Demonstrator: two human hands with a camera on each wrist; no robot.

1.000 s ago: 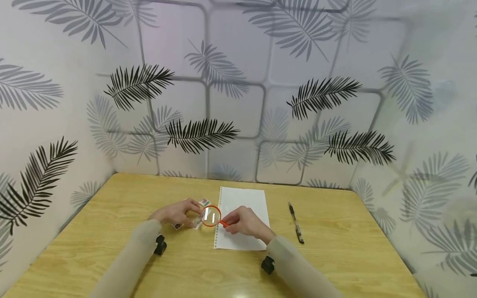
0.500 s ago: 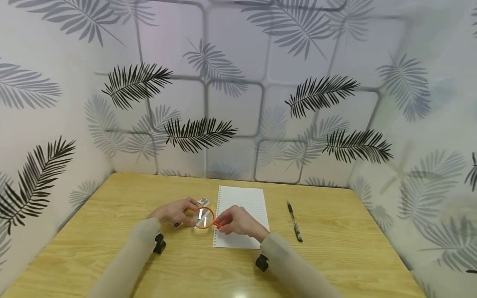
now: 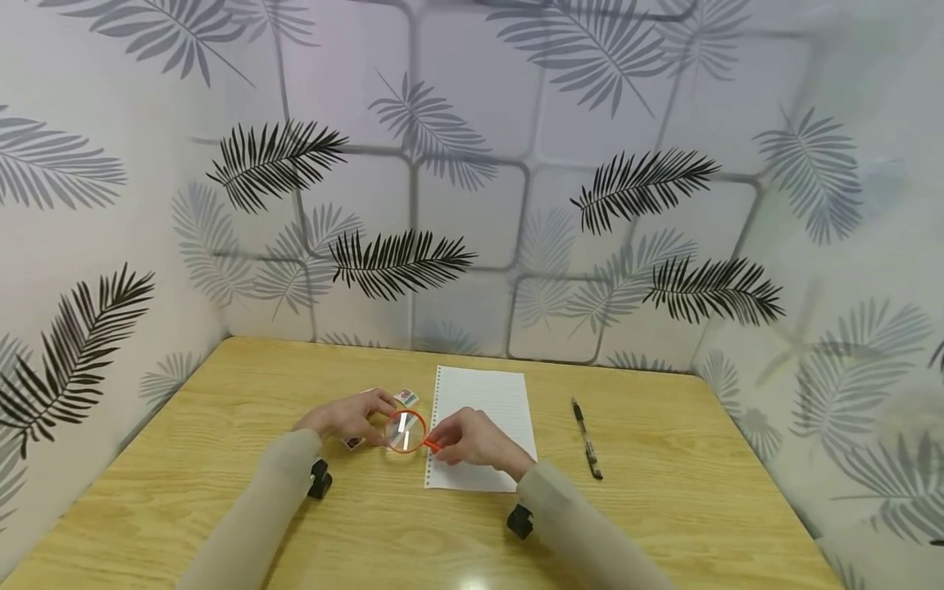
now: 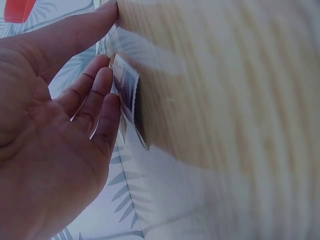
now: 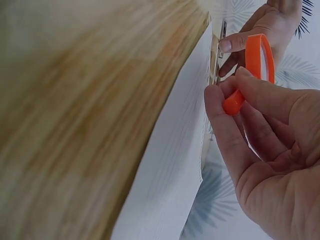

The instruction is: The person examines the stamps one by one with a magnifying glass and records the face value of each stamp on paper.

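My right hand (image 3: 475,441) pinches the handle of an orange-rimmed magnifying glass (image 3: 406,432), its lens raised over the table left of the paper. In the right wrist view the orange handle end (image 5: 233,105) sits between thumb and fingers. My left hand (image 3: 352,416) rests its fingertips at the tabletop among small pictured stamps, one stamp (image 3: 406,397) showing beyond the lens. Another stamp (image 4: 126,87), with a toothed edge, lies beside the left fingers in the left wrist view. The left hand and lens partly hide the stamps.
A lined sheet of paper (image 3: 487,392) with punched holes lies partly under the right hand. To its right is a black pen (image 3: 587,438). The wooden table (image 3: 413,533) meets leaf-patterned walls (image 3: 472,213) at the back and sides.
The right hand has moved the magnifying glass slightly left, closer to the left hand and over the stamps. The left hand stays nearly in place.
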